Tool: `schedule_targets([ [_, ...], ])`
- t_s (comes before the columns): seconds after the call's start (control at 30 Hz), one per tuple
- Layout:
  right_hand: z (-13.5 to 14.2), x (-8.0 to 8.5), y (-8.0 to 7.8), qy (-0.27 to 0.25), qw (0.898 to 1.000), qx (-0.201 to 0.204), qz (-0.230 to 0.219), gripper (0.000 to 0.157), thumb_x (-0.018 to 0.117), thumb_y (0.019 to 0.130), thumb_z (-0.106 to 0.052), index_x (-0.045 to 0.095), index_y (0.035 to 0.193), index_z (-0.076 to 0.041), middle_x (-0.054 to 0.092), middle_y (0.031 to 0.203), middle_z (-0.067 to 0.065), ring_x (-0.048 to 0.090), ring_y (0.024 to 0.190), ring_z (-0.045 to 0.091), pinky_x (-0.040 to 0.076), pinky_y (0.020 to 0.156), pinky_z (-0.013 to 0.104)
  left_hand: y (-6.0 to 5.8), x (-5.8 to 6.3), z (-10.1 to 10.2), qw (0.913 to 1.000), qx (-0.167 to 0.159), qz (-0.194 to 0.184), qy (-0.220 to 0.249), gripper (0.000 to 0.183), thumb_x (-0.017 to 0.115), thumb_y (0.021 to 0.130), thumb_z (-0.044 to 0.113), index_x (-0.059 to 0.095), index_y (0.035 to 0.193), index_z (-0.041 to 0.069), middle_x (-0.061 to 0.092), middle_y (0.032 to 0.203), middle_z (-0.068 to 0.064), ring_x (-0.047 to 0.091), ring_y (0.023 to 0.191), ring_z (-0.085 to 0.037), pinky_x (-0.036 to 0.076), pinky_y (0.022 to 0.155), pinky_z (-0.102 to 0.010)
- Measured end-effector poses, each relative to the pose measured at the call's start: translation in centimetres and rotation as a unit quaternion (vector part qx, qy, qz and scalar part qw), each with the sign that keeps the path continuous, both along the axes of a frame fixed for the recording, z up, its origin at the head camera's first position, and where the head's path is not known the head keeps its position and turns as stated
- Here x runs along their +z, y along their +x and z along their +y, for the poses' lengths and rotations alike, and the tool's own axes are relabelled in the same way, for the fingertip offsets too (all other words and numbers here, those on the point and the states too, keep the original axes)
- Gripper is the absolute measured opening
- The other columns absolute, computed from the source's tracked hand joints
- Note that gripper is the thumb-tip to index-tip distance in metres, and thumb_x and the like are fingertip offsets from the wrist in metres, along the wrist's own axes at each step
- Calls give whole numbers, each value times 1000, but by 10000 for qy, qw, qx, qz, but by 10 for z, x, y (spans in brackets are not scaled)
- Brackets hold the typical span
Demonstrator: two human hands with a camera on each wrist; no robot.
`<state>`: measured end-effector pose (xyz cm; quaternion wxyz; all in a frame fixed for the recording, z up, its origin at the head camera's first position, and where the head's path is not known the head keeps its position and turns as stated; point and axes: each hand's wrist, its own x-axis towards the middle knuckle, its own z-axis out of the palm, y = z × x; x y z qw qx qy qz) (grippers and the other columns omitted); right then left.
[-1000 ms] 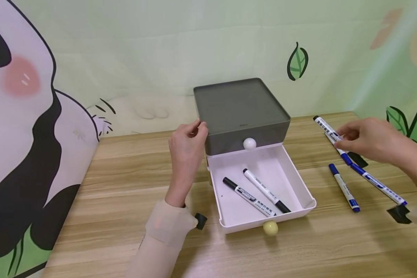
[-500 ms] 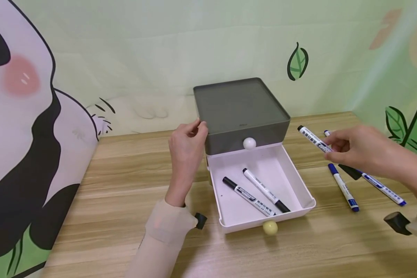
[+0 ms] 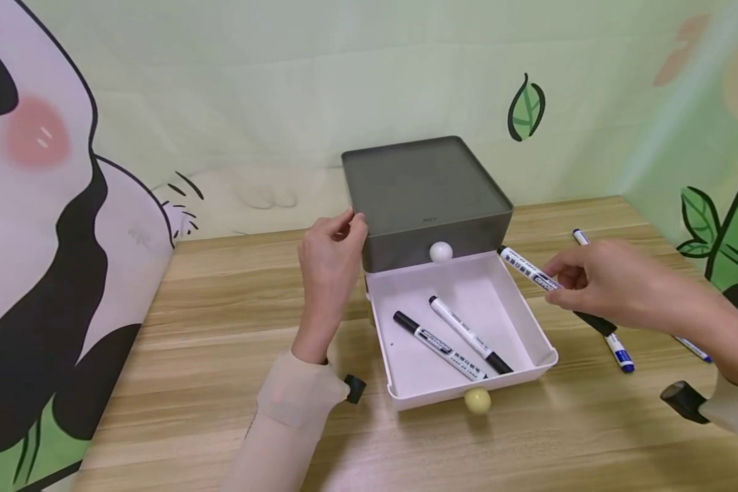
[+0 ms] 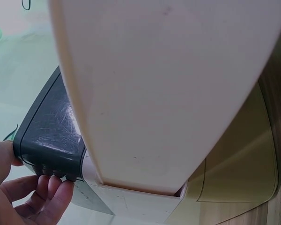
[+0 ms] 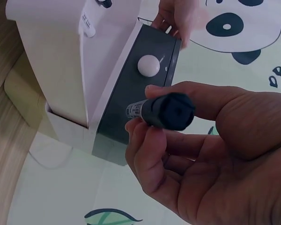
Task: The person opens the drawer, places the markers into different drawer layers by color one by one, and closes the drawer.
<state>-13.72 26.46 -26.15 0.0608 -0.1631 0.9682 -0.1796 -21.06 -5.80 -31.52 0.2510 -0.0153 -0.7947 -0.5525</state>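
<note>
My right hand (image 3: 609, 283) pinches a whiteboard marker (image 3: 531, 271) with a black cap, just right of the pulled-out white drawer (image 3: 384, 362). In the right wrist view the capped marker end (image 5: 175, 112) points at the camera between thumb and fingers. Inside the drawer lie two more black-capped whiteboard markers (image 3: 445, 350) (image 3: 467, 331). My left hand (image 3: 329, 273) holds the left front corner of the desktop drawer unit (image 3: 427, 184), whose top is dark grey. Seen from the left wrist, the thumb is at the unit's top edge and the fingers (image 4: 58, 201) lie against its side.
Blue-capped markers (image 3: 621, 357) (image 3: 581, 237) (image 3: 695, 348) lie on the wooden table (image 3: 221, 342) to the right, partly hidden by my right hand. A white knob (image 3: 441, 252) and a yellow knob (image 3: 477, 400) stick out in front. Behind stands a printed backdrop (image 3: 270, 102).
My right hand has lifted the black-capped marker off the pens at the right and carried it left and nearer, up to the drawer's right edge. The left hand stays put.
</note>
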Motion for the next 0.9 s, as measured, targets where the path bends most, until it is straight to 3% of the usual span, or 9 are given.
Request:
schedule_targets([
  [0.4, -16, -9, -2, 15, 9995, 294, -153, 17, 79, 89, -13, 74, 101, -3, 53, 72, -6, 47, 66, 13, 38, 58, 27, -1, -1, -1, 10000, -22, -13, -13, 29, 69, 94, 21, 79, 117, 7, 74, 93, -12, 70, 84, -23, 55, 77, -38],
  [0.53, -21, -13, -5, -99, 9989, 421, -169, 10, 79, 89, -11, 71, 92, -7, 47, 69, -6, 44, 65, 12, 35, 59, 27, 0, -1, -1, 10000, -29, -87, 17, 29, 70, 94, 22, 78, 118, 6, 73, 93, -12, 69, 84, -23, 55, 77, -38],
  [0.63, -24, -15, -7, -192, 9986, 450, -212, 13, 79, 88, -10, 66, 86, -11, 44, 66, -6, 41, 64, 12, 34, 59, 27, 0, -2, -1, 10000, -36, -84, 19, 30, 70, 94, 21, 78, 118, 6, 73, 93, -12, 69, 85, -23, 55, 76, -38],
  [0.9, -28, -21, -12, -179, 9991, 358, -168, 17, 81, 88, -12, 72, 95, 0, 51, 71, -3, 46, 66, 14, 37, 60, 29, 0, -1, 0, 10000, -21, -3, -4, 28, 70, 94, 21, 79, 117, 7, 74, 92, -13, 70, 84, -24, 55, 77, -38],
])
